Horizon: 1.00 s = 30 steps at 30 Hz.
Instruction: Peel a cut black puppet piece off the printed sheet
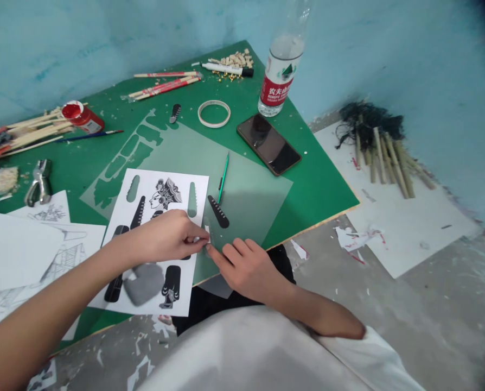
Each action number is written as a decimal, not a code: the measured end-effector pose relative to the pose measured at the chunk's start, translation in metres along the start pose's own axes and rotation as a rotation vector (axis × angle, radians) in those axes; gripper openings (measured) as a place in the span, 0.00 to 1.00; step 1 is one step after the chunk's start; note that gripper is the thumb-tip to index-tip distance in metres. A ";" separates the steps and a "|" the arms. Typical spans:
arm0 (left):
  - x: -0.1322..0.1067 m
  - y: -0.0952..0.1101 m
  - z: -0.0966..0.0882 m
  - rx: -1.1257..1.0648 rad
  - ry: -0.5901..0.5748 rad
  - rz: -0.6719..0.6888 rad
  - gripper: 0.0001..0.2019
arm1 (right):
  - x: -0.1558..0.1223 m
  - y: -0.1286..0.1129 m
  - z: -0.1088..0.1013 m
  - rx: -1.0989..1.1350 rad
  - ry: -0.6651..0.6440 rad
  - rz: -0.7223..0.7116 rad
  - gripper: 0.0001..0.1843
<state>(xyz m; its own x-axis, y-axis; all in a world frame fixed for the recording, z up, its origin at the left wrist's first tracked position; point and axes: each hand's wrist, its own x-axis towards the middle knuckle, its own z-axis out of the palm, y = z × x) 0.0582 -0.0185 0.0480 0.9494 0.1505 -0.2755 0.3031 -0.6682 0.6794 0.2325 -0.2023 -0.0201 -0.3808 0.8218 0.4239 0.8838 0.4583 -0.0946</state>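
My left hand (173, 236) is closed in a pinch on a small pale strip (207, 232) at the right edge of a printed sheet (153, 296). My right hand (244, 266) meets the strip's lower end with its index fingertip; the other fingers are curled and its thumb is hidden. Black shapes and a headdress figure are printed on the sheet, and several shapes have been cut out. Just above my hands lie a black toothed cut-out (218, 210) and a slim green tool (223, 176), on a translucent sheet (250, 195).
A phone (269, 144), a water bottle (281, 76), a roll of tape (214, 113) and a marker (227, 69) lie or stand farther back. Leftward are an open red paint jar (83, 118), a hole punch (39, 182) and drawings (69, 250). Bundled sticks (389, 157) lie beyond the table's right edge.
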 end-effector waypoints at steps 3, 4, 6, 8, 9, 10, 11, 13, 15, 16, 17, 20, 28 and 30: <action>-0.001 0.002 0.001 -0.020 0.008 -0.021 0.17 | 0.002 0.001 -0.006 -0.013 -0.020 -0.041 0.19; -0.002 0.002 0.002 -0.030 0.008 -0.027 0.17 | 0.003 0.002 -0.007 -0.018 -0.034 -0.057 0.20; -0.003 0.000 0.004 -0.061 0.009 -0.042 0.16 | 0.005 0.004 -0.010 -0.019 -0.065 -0.094 0.20; -0.004 -0.004 0.006 -0.104 0.016 -0.064 0.15 | 0.006 0.007 -0.010 0.007 -0.098 -0.124 0.21; -0.004 -0.007 0.007 -0.128 0.024 -0.079 0.15 | 0.007 0.008 -0.010 0.027 -0.112 -0.131 0.21; -0.004 -0.010 0.007 -0.150 0.032 -0.094 0.15 | 0.007 0.010 -0.010 0.048 -0.125 -0.135 0.20; -0.004 -0.012 0.007 -0.169 0.041 -0.110 0.16 | 0.006 0.011 -0.009 0.065 -0.135 -0.137 0.21; -0.003 -0.017 0.003 -0.192 0.061 -0.137 0.18 | 0.006 0.013 -0.008 0.078 -0.144 -0.140 0.21; -0.001 -0.020 -0.004 -0.193 0.078 -0.152 0.18 | 0.006 0.014 -0.007 0.077 -0.137 -0.146 0.20; 0.000 -0.020 -0.008 -0.186 0.084 -0.155 0.18 | 0.006 0.015 -0.007 0.075 -0.132 -0.148 0.20; 0.002 -0.021 -0.012 -0.174 0.088 -0.155 0.18 | 0.006 0.015 -0.007 0.072 -0.127 -0.150 0.20; 0.006 -0.021 -0.021 -0.108 0.104 -0.159 0.16 | 0.005 0.014 -0.007 0.067 -0.127 -0.152 0.20; 0.025 -0.033 -0.062 0.260 0.377 -0.341 0.12 | 0.004 0.014 -0.005 0.083 -0.117 -0.147 0.20; 0.007 -0.025 -0.075 0.393 0.531 -0.429 0.14 | 0.003 0.013 -0.003 0.090 -0.110 -0.143 0.21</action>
<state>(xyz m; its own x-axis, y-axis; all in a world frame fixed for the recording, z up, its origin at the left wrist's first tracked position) 0.0638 0.0541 0.0804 0.6980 0.7155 -0.0307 0.6950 -0.6664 0.2699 0.2436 -0.1943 -0.0176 -0.5324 0.7761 0.3381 0.7926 0.5972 -0.1228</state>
